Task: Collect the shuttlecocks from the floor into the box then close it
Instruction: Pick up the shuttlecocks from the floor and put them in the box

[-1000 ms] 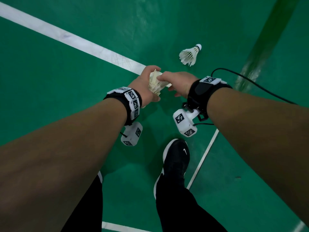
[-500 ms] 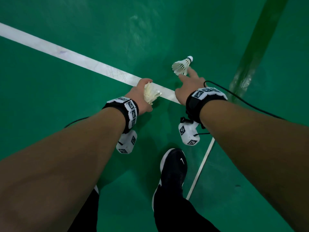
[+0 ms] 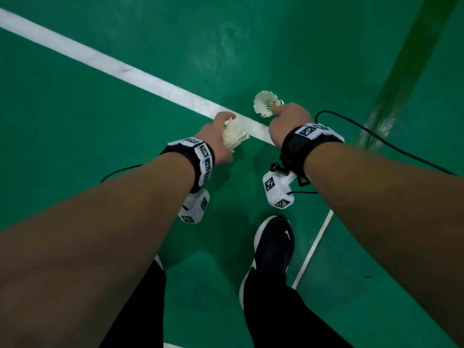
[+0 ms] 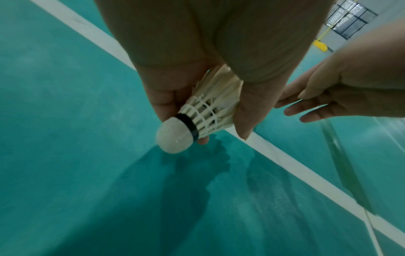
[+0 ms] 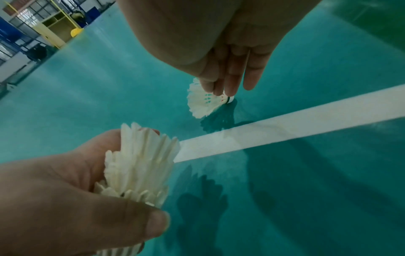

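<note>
My left hand (image 3: 221, 131) grips a bundle of cream feather shuttlecocks (image 3: 233, 138) nested one inside another. In the left wrist view the thumb and fingers curl round the feathers, and a white cork with a black band (image 4: 173, 136) points down. Another white shuttlecock (image 3: 265, 102) lies on the green floor just past the white line. My right hand (image 3: 278, 109) reaches down to it. In the right wrist view its straight fingertips (image 5: 228, 88) touch the cork end of that shuttlecock (image 5: 201, 104). No box is in view.
A broad white court line (image 3: 113, 65) crosses the green floor under both hands. A thin white line (image 3: 311, 249) runs by my black shoe (image 3: 273, 247). Black cables (image 3: 376, 136) trail from the wrist cameras. Yellow racks (image 5: 54, 26) stand far off.
My right hand has left the bundle in my left hand and reached forward and down to the shuttlecock on the floor, where its fingertips now touch it. The left hand still holds its bundle.
</note>
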A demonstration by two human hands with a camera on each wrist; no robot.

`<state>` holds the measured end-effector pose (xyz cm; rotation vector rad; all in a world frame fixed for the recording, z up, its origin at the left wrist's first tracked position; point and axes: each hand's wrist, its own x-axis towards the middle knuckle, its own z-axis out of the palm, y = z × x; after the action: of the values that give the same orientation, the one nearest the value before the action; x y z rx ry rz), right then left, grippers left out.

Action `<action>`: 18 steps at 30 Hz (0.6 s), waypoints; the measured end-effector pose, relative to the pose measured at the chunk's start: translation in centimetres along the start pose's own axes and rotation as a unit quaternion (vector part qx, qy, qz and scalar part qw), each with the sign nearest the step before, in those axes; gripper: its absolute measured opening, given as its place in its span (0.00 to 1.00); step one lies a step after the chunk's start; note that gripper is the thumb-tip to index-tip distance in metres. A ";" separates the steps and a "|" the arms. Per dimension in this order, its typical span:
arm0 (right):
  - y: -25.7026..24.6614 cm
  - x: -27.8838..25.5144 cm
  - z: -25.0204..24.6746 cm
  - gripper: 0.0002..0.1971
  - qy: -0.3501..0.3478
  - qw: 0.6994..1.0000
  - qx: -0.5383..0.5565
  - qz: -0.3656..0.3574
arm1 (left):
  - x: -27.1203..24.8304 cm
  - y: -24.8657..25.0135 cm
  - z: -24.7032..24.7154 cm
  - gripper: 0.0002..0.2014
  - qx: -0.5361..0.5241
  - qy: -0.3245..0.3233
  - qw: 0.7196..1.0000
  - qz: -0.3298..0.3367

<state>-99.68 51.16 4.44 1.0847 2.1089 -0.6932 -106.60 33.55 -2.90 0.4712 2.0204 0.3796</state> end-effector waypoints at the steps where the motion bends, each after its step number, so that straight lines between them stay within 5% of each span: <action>1: -0.3 -0.4 0.4 0.27 0.001 1.000 0.015 -0.005 | -0.2 -0.6 0.1 0.51 0.009 0.000 1.000 -0.005; 5: -1.8 -2.4 1.9 0.31 0.005 0.986 0.164 -0.015 | -2.7 -3.0 -0.3 0.49 0.038 0.005 0.999 -0.025; 10: -4.9 -6.1 2.1 0.21 -0.038 0.954 0.297 -0.022 | -7.8 -4.5 -2.5 0.48 0.058 0.033 0.997 -0.045; 18: -13.4 -13.8 -0.9 0.18 -0.241 0.907 0.345 0.001 | -16.5 -5.8 -10.5 0.48 0.008 0.101 0.994 -0.042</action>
<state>-105.17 38.06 17.41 1.1048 1.4506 -1.5994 -109.67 19.83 11.89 0.3678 2.2318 0.3725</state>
